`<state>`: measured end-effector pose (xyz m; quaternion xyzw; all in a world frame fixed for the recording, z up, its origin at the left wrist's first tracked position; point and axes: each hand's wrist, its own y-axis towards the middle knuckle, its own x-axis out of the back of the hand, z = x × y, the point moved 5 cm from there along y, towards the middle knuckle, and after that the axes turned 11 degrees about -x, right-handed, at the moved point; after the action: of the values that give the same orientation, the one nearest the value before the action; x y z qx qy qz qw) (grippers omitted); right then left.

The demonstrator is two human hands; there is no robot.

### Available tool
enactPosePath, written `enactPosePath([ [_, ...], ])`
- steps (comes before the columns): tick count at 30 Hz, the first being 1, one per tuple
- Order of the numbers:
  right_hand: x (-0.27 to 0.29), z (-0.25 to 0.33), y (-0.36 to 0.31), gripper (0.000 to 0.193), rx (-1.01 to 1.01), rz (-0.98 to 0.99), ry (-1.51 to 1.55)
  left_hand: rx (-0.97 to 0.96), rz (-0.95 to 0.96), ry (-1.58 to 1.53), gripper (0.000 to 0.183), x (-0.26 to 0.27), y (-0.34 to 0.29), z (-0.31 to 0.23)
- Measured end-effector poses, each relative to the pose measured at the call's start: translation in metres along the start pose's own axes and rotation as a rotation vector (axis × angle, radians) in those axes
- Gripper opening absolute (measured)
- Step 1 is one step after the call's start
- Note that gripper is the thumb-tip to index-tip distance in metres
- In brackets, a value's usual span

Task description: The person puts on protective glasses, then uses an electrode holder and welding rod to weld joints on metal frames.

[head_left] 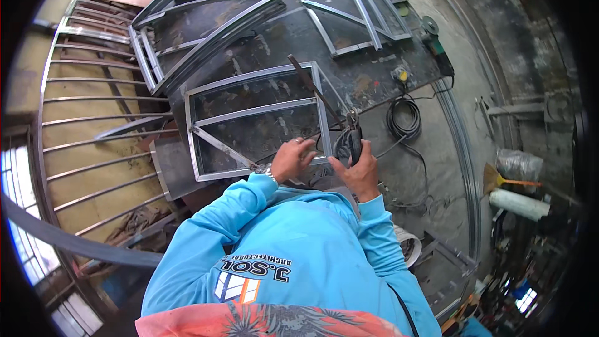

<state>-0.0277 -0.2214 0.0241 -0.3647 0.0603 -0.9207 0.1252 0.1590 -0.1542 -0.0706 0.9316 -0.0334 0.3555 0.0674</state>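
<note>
My right hand point(360, 175) is closed around a black tool point(350, 145) with a metal end, whose exact kind I cannot make out. A dark narrow bar point(315, 90) slants from beside that tool over the corner of a small welded metal frame point(192, 150). The frame lies on the dark metal table, with a cross bar and a diagonal brace inside it. Over the frame's near edge, my left hand point(291, 161) has its fingers apart and loosely bent, with nothing visible in them. A watch point(267, 171) is on the left wrist.
Larger metal frames point(218, 22) point(359, 15) lie farther back on the table point(249, 43). An angle grinder point(435, 47) rests at its right edge. Beyond are a coiled black cable point(404, 118), long metal lengths point(465, 162) and a broom point(494, 178). A barred panel point(103, 98) stands left.
</note>
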Motion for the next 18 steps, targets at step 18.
enactPosePath([
  [18,-0.009,0.016,0.006,0.074,-0.120,0.073,-0.076,0.393,-0.083,0.494,0.078,0.108,0.048,0.172],
])
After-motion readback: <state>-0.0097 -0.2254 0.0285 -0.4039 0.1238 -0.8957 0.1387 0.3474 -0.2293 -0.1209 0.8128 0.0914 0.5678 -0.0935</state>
